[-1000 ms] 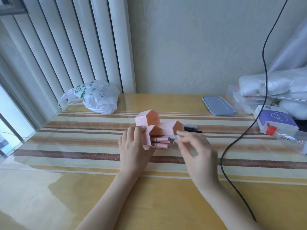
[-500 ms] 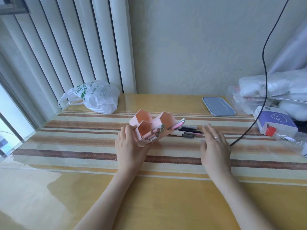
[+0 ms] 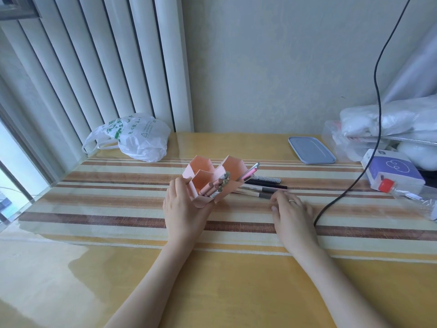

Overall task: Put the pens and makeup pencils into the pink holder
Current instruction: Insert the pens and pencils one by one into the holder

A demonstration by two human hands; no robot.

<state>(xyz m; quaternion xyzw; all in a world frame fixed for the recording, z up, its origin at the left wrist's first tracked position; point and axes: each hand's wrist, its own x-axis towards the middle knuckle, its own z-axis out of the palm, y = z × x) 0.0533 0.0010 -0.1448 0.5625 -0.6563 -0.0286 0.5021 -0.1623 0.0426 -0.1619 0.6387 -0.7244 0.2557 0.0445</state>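
Note:
The pink holder (image 3: 203, 179), a cluster of hexagonal cells, stands tilted toward me at the table's middle. My left hand (image 3: 183, 209) grips its near left side. Several pink pencils (image 3: 216, 187) fill one front cell, and a pink pen (image 3: 248, 172) with a silver clip leans out of the right cell. A few loose pens (image 3: 262, 189), black, silver and pale, lie on the table just right of the holder. My right hand (image 3: 292, 209) rests flat beside them, fingers spread near a pale pen's grey end, holding nothing.
A black cable (image 3: 376, 114) hangs down and runs across the table right of my right hand. A grey lid (image 3: 311, 150), a purple box (image 3: 393, 171), a red-capped bottle (image 3: 387, 185) and plastic bags sit at the right. A white shopping bag (image 3: 139, 138) lies back left.
My left hand has tipped the holder from lying on its side to standing with its openings up. My right hand let go of a pen and moved right, down to the table.

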